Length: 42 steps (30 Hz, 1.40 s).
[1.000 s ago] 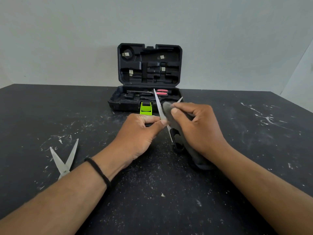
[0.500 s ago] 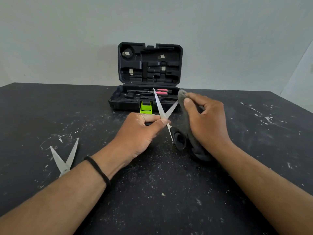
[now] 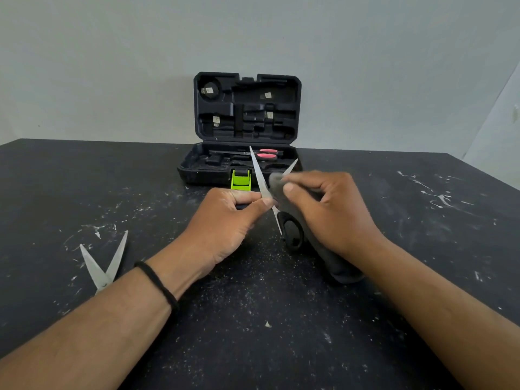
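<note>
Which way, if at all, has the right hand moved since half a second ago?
Yes: the right hand and its cloth slid left and toward the person, away from the case.

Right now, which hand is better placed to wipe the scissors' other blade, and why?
The right hand: it grips the grey cloth right against the blades of the open scissors. The left hand pinches the scissors near their pivot, steadying them, so it is not free.
</note>
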Each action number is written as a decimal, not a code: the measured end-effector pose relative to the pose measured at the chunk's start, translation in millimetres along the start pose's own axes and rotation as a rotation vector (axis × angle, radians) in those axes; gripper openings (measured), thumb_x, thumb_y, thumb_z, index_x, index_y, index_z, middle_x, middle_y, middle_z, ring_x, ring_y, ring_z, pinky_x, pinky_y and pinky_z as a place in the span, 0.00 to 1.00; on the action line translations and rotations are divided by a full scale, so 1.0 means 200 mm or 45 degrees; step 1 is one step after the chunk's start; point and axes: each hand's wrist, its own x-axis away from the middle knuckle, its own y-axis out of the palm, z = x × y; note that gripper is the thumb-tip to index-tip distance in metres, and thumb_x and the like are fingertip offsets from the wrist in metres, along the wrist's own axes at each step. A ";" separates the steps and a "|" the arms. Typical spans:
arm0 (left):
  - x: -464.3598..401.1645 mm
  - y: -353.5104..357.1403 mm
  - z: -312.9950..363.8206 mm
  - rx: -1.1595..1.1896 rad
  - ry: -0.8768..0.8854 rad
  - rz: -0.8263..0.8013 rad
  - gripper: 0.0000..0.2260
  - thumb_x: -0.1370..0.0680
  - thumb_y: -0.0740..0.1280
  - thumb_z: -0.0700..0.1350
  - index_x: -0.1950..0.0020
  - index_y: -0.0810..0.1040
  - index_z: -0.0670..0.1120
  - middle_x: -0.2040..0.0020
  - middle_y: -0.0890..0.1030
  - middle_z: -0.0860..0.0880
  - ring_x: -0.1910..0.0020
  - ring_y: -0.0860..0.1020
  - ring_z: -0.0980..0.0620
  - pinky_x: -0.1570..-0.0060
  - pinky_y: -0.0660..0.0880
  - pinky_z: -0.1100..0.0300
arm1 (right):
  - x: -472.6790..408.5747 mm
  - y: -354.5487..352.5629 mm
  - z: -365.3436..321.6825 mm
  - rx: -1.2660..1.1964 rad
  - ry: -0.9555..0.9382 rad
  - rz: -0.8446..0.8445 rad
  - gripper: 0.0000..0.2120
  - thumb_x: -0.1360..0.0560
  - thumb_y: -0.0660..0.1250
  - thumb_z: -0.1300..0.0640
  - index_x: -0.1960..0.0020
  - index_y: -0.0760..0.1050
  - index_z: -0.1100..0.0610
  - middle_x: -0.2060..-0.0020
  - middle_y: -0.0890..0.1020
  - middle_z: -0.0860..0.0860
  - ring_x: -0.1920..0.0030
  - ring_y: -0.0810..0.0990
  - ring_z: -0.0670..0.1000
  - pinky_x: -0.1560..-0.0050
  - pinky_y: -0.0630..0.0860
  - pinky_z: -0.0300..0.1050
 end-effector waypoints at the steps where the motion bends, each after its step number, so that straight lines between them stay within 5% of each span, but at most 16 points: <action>1: 0.00 0.00 0.00 0.013 -0.001 0.002 0.08 0.21 0.71 0.48 0.46 0.86 0.47 0.79 0.71 0.61 0.78 0.68 0.64 0.73 0.64 0.74 | 0.01 0.01 0.00 0.023 -0.025 -0.045 0.10 0.21 0.69 0.59 0.47 0.87 0.48 0.54 0.86 0.40 0.51 0.84 0.39 0.47 0.79 0.37; 6: 0.01 0.01 0.01 -0.089 0.039 -0.017 0.07 0.21 0.71 0.50 0.49 0.87 0.51 0.78 0.68 0.60 0.77 0.66 0.61 0.71 0.64 0.70 | -0.04 -0.03 0.00 0.029 0.066 0.328 0.11 0.20 0.67 0.57 0.42 0.85 0.47 0.54 0.82 0.32 0.46 0.82 0.37 0.40 0.78 0.39; 8: 0.01 0.01 0.00 -0.121 0.068 -0.004 0.07 0.21 0.71 0.50 0.48 0.87 0.51 0.78 0.66 0.62 0.78 0.68 0.63 0.71 0.64 0.72 | -0.04 -0.04 0.00 0.014 0.056 0.260 0.11 0.20 0.67 0.58 0.42 0.85 0.49 0.51 0.84 0.35 0.45 0.82 0.37 0.39 0.78 0.39; 9: 0.01 0.01 0.00 -0.124 0.097 0.018 0.07 0.21 0.71 0.50 0.47 0.87 0.50 0.75 0.80 0.60 0.76 0.72 0.67 0.70 0.65 0.74 | -0.03 -0.03 -0.01 -0.001 0.039 0.155 0.11 0.20 0.68 0.59 0.42 0.85 0.50 0.50 0.85 0.37 0.46 0.83 0.37 0.41 0.79 0.37; 10: 0.02 0.01 0.01 -0.142 0.137 0.051 0.08 0.21 0.71 0.50 0.46 0.87 0.49 0.57 0.77 0.66 0.70 0.76 0.72 0.69 0.66 0.76 | -0.02 -0.03 -0.02 0.010 0.015 0.053 0.10 0.21 0.68 0.59 0.44 0.86 0.50 0.51 0.86 0.38 0.48 0.83 0.37 0.43 0.79 0.37; 13: 0.02 0.00 0.02 -0.289 0.273 0.164 0.10 0.22 0.72 0.51 0.43 0.87 0.50 0.51 0.86 0.60 0.50 0.81 0.68 0.56 0.70 0.79 | -0.01 -0.01 -0.04 0.062 -0.072 0.079 0.10 0.21 0.68 0.59 0.46 0.86 0.47 0.53 0.85 0.37 0.50 0.83 0.37 0.46 0.79 0.36; 17: 0.03 0.02 0.04 -0.379 0.405 0.186 0.09 0.21 0.71 0.51 0.44 0.87 0.51 0.50 0.85 0.61 0.49 0.81 0.68 0.51 0.71 0.78 | -0.07 -0.07 -0.03 0.089 -0.024 0.485 0.11 0.19 0.66 0.56 0.42 0.84 0.47 0.50 0.84 0.39 0.48 0.82 0.39 0.43 0.79 0.39; 23: 0.02 0.01 0.03 -0.413 0.403 0.226 0.12 0.22 0.71 0.53 0.43 0.86 0.49 0.45 0.85 0.56 0.45 0.81 0.64 0.43 0.74 0.72 | -0.01 0.00 -0.04 0.228 -0.277 0.180 0.08 0.19 0.67 0.55 0.45 0.84 0.47 0.56 0.82 0.44 0.57 0.80 0.45 0.56 0.80 0.49; 29: 0.03 0.01 0.04 -0.484 0.459 0.236 0.12 0.21 0.69 0.55 0.42 0.86 0.51 0.44 0.85 0.58 0.43 0.80 0.65 0.40 0.75 0.68 | -0.04 -0.06 -0.06 0.248 -0.125 0.537 0.11 0.18 0.63 0.51 0.39 0.80 0.45 0.52 0.79 0.47 0.54 0.78 0.43 0.51 0.79 0.47; 32: 0.02 0.00 0.04 -0.499 0.465 0.293 0.11 0.21 0.70 0.54 0.43 0.87 0.52 0.45 0.85 0.58 0.45 0.81 0.65 0.44 0.75 0.72 | 0.00 -0.04 -0.08 0.222 -0.227 0.445 0.13 0.19 0.65 0.52 0.36 0.80 0.47 0.52 0.78 0.46 0.55 0.79 0.44 0.55 0.81 0.50; 36: 0.01 -0.02 0.03 -0.481 0.459 0.341 0.11 0.21 0.70 0.55 0.45 0.87 0.51 0.50 0.86 0.56 0.55 0.82 0.61 0.50 0.77 0.65 | 0.01 0.01 -0.07 0.216 -0.289 0.234 0.14 0.19 0.64 0.51 0.35 0.79 0.49 0.52 0.77 0.43 0.54 0.79 0.45 0.56 0.81 0.54; 42: 0.02 -0.01 0.04 -0.383 0.491 0.291 0.07 0.19 0.69 0.46 0.49 0.87 0.49 0.58 0.85 0.62 0.55 0.80 0.68 0.55 0.71 0.76 | 0.04 0.07 -0.06 0.219 -0.158 0.056 0.14 0.18 0.63 0.51 0.34 0.79 0.46 0.54 0.77 0.43 0.54 0.79 0.44 0.53 0.80 0.54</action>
